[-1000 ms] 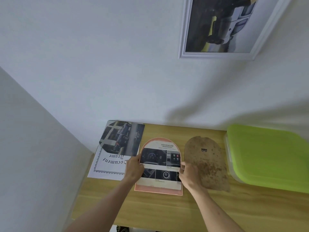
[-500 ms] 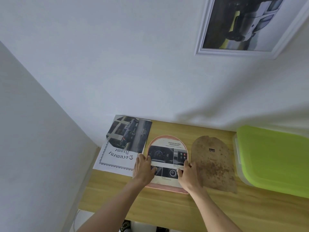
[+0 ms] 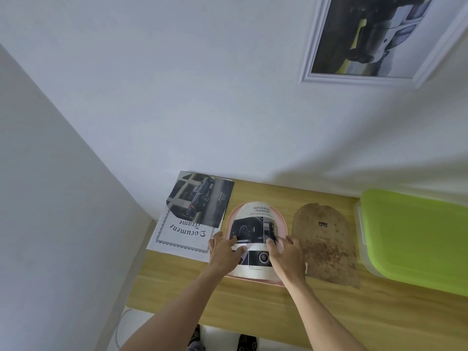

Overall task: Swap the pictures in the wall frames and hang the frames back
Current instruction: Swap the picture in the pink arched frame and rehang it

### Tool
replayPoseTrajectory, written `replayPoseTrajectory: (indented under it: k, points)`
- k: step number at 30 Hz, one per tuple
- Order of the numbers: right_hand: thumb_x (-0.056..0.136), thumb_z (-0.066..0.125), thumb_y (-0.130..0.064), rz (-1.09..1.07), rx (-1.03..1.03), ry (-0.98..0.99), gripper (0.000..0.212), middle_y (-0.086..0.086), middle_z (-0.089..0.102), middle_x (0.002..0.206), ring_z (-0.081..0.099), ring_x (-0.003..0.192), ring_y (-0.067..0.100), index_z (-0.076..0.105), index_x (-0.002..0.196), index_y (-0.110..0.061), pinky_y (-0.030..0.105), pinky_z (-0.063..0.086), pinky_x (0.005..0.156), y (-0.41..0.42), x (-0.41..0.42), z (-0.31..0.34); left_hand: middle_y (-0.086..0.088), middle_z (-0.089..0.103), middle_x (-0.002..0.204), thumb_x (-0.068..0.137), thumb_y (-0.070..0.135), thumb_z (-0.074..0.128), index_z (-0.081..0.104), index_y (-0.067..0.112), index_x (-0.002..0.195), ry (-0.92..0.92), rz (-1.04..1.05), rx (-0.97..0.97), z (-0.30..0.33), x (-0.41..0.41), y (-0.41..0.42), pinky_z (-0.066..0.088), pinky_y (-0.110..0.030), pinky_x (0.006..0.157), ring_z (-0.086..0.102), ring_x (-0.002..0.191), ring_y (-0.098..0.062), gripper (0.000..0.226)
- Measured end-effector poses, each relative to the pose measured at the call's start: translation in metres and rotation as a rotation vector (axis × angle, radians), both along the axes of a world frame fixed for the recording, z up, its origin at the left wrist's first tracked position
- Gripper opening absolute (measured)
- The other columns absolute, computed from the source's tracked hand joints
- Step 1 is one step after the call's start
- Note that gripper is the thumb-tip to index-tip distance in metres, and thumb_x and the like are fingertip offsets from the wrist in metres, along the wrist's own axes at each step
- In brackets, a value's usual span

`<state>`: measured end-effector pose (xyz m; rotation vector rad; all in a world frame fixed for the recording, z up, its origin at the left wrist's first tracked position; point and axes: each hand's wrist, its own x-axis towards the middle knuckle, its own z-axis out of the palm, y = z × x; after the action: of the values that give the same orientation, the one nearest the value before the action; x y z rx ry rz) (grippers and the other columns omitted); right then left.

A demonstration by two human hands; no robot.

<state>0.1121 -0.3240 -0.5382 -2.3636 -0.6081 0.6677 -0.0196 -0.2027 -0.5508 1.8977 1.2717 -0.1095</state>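
An arch-shaped pink frame (image 3: 283, 225) lies flat on the wooden table (image 3: 329, 307). On it rests an arch-cut picture (image 3: 254, 224) of a car dashboard, headed "ADVANCED". My left hand (image 3: 224, 249) presses its left edge and my right hand (image 3: 287, 252) presses its right edge, fingers spread on the paper. The frame's brown arch-shaped backing board (image 3: 326, 243) lies just to the right. To the left lie a dark car picture (image 3: 200, 198) and a "Document Frame" sheet (image 3: 182, 235). A white rectangular frame (image 3: 379, 39) with a car picture hangs on the wall above.
A plastic box with a lime-green lid (image 3: 415, 236) stands on the table at the right. White walls meet in a corner at the left. Below the table's front edge the floor and two shoes (image 3: 220, 340) show.
Both hands have slid inward from the picture's side edges onto its face. The camera has tilted, so the table and wall frame sit further right in view.
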Motion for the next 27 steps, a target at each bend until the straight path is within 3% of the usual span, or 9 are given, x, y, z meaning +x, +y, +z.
replayPoseTrajectory:
  k: [2, 4, 8, 12, 16, 18, 21, 23, 27]
  points:
    - [0.089, 0.058, -0.049, -0.071, 0.114, 0.092, 0.034, -0.001, 0.065, 0.118, 0.061, 0.104, 0.015, 0.07, 0.106, -0.023, 0.04, 0.053, 0.088, 0.005, -0.001, 0.01, -0.013, 0.016, 0.154, 0.094, 0.043, 0.057, 0.055, 0.021, 0.137, 0.02, -0.014, -0.008, 0.003, -0.001, 0.0, 0.018, -0.05, 0.117, 0.008, 0.142, -0.036, 0.048]
    - [0.085, 0.067, -0.038, -0.198, 0.218, 0.306, 0.027, 0.002, 0.071, 0.104, 0.069, 0.085, 0.014, 0.063, 0.105, -0.021, 0.037, 0.059, 0.073, 0.01, 0.001, 0.016, -0.015, 0.017, 0.154, 0.094, 0.043, 0.057, 0.055, 0.02, 0.136, 0.04, -0.022, -0.002, 0.006, -0.002, -0.001, 0.019, -0.049, 0.117, 0.009, 0.142, -0.036, 0.047]
    - [0.081, 0.076, -0.013, -0.354, 0.306, 0.525, 0.043, 0.009, 0.07, 0.1, 0.073, 0.079, 0.024, 0.052, 0.115, -0.015, 0.032, 0.056, 0.057, 0.006, 0.015, 0.016, -0.014, 0.024, 0.151, 0.093, 0.042, 0.056, 0.052, 0.021, 0.137, 0.078, -0.018, 0.044, 0.01, -0.002, -0.002, 0.023, -0.05, 0.116, 0.016, 0.139, -0.035, 0.049]
    - [0.088, 0.069, -0.006, -0.29, 0.294, 0.718, 0.018, 0.01, 0.076, 0.095, 0.074, 0.081, 0.025, 0.066, 0.105, -0.011, 0.033, 0.054, 0.065, -0.004, 0.029, 0.02, -0.012, 0.036, 0.142, 0.091, 0.045, 0.057, 0.054, 0.019, 0.121, 0.08, 0.002, 0.079, 0.01, -0.002, -0.003, 0.03, -0.05, 0.111, 0.025, 0.132, -0.033, 0.04]
    - [0.089, 0.065, -0.001, -0.329, 0.427, 0.959, 0.023, 0.019, 0.074, 0.104, 0.072, 0.093, 0.038, 0.065, 0.111, -0.006, 0.053, 0.055, 0.089, -0.016, 0.041, 0.021, -0.01, 0.039, 0.143, 0.095, 0.046, 0.049, 0.056, 0.013, 0.129, 0.009, 0.103, 0.041, 0.019, -0.004, -0.005, 0.03, -0.049, 0.11, 0.026, 0.133, -0.03, 0.048]
    - [0.09, 0.062, 0.001, -0.321, 0.494, 1.046, 0.025, 0.022, 0.072, 0.109, 0.071, 0.092, 0.038, 0.062, 0.115, -0.003, 0.05, 0.057, 0.083, -0.023, 0.043, 0.025, -0.009, 0.048, 0.138, 0.096, 0.045, 0.051, 0.058, 0.013, 0.13, -0.08, 0.157, -0.02, 0.025, -0.005, -0.007, 0.035, -0.046, 0.107, 0.036, 0.13, -0.028, 0.048]
    - [0.087, 0.062, 0.0, -0.289, 0.572, 1.126, 0.032, 0.024, 0.07, 0.11, 0.071, 0.087, 0.035, 0.06, 0.118, -0.002, 0.042, 0.061, 0.07, -0.031, 0.041, 0.034, -0.009, 0.061, 0.125, 0.095, 0.039, 0.054, 0.061, 0.011, 0.127, -0.173, 0.199, -0.078, 0.037, -0.005, -0.012, 0.051, -0.039, 0.092, 0.059, 0.108, -0.023, 0.043]
    - [0.084, 0.064, -0.001, -0.284, 0.614, 1.149, 0.037, 0.023, 0.07, 0.109, 0.071, 0.085, 0.034, 0.059, 0.12, -0.002, 0.041, 0.061, 0.069, -0.037, 0.039, 0.038, -0.01, 0.066, 0.116, 0.096, 0.04, 0.053, 0.065, 0.01, 0.123, -0.186, 0.179, -0.046, 0.041, -0.006, -0.014, 0.052, -0.038, 0.087, 0.061, 0.105, -0.024, 0.042]
    - [0.084, 0.064, -0.001, -0.3, 0.652, 1.141, 0.034, 0.023, 0.071, 0.109, 0.071, 0.086, 0.034, 0.06, 0.118, -0.002, 0.042, 0.062, 0.072, -0.052, 0.034, 0.046, -0.002, 0.07, 0.085, 0.098, 0.035, 0.053, 0.067, 0.01, 0.109, -0.283, 0.21, -0.229, 0.052, -0.008, -0.022, 0.053, -0.027, 0.065, 0.066, 0.07, -0.012, 0.031]
